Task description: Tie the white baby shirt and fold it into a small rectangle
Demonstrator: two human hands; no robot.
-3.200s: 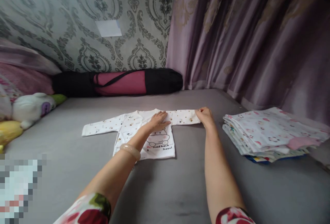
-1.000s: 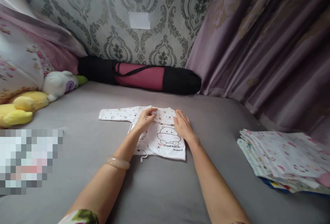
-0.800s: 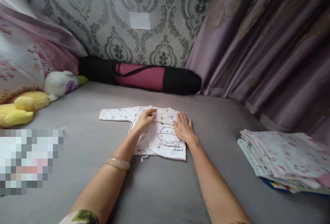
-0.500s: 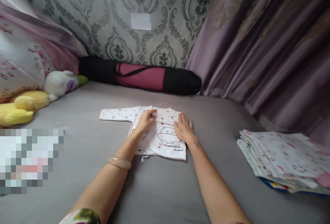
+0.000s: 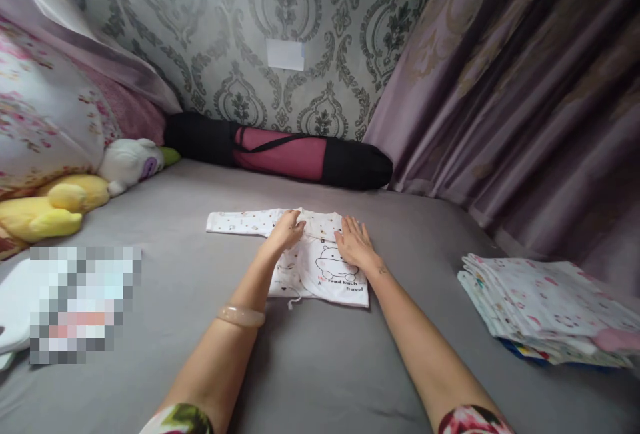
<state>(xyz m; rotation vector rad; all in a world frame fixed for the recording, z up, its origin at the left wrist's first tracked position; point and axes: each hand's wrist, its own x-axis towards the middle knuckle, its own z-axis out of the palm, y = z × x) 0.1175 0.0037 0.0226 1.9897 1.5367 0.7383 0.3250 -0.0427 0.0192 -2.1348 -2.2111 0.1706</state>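
Observation:
A small white baby shirt (image 5: 325,274) with a cartoon print lies on the grey bed sheet (image 5: 320,367). Its right sleeve is folded in over the chest, while its left sleeve (image 5: 240,222) still stretches out to the left. My left hand (image 5: 287,229) rests near the collar with the fingers curled against the cloth. My right hand (image 5: 354,243) lies flat and open on the shirt's right side, over the folded sleeve.
A stack of folded printed cloths (image 5: 545,307) sits at the right. A rolled pink mat in a black bag (image 5: 280,151) lies along the wall. Plush toys (image 5: 75,187) and a floral pillow (image 5: 45,121) are at the left. A purple curtain (image 5: 525,87) hangs on the right.
My right hand folded the right sleeve in over the chest and now lies flat on it. The left hand stays at the collar. The view has drifted slightly.

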